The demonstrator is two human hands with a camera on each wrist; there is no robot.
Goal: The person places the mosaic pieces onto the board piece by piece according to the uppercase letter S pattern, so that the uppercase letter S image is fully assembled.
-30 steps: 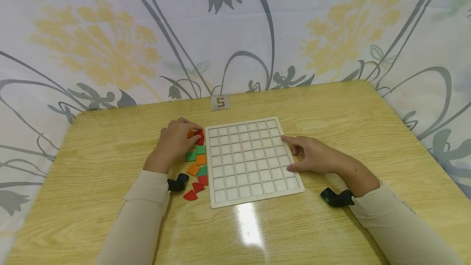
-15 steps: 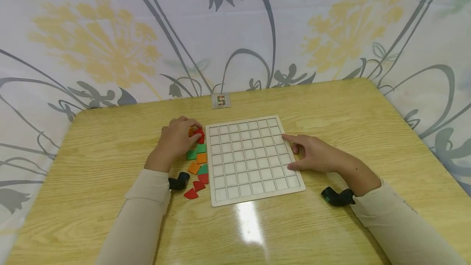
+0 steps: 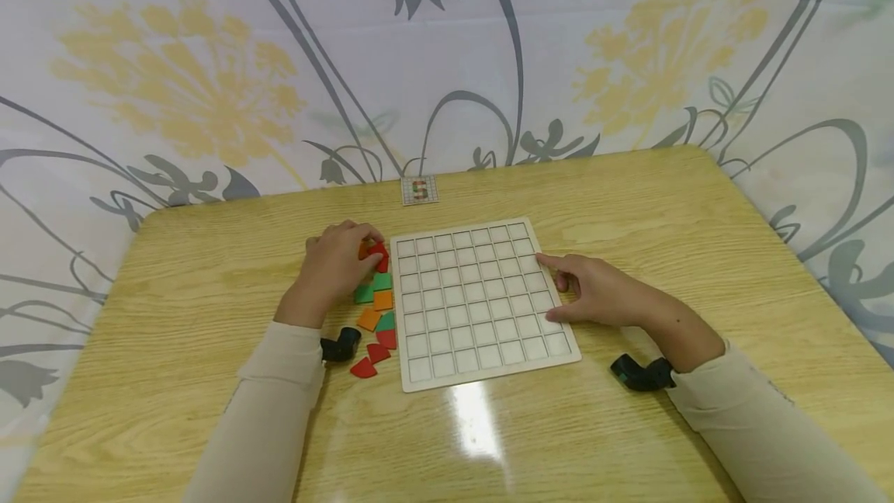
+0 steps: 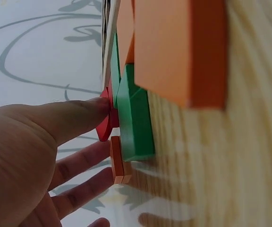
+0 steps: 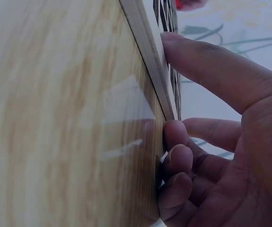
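Note:
At the upper left corner of the white gridded board [image 3: 483, 293], my left hand [image 3: 331, 266] pinches a red piece [image 3: 379, 250] between thumb and index finger. In the left wrist view the thumb of the left hand [image 4: 27, 142] lies against the red piece [image 4: 105, 129]; other fingers extend near orange pieces [image 4: 116, 158]. My right hand [image 3: 597, 289] touches the board's right edge with thumb and index finger. In the right wrist view, the right hand [image 5: 259, 137] has its thumb on the board [image 5: 150, 52] and several fingers bent beside its edge.
Green tiles [image 3: 382, 282], orange tiles [image 3: 382, 300] and red quarter-round pieces [image 3: 364, 368] lie along the board's left side. A small patterned card [image 3: 420, 190] is at the table's back edge, before a floral cloth. Black devices [image 3: 639, 373] are at both wrists.
The head view has shifted slightly. Both hands keep nearly the same places, and the left fingers remain at the red piece.

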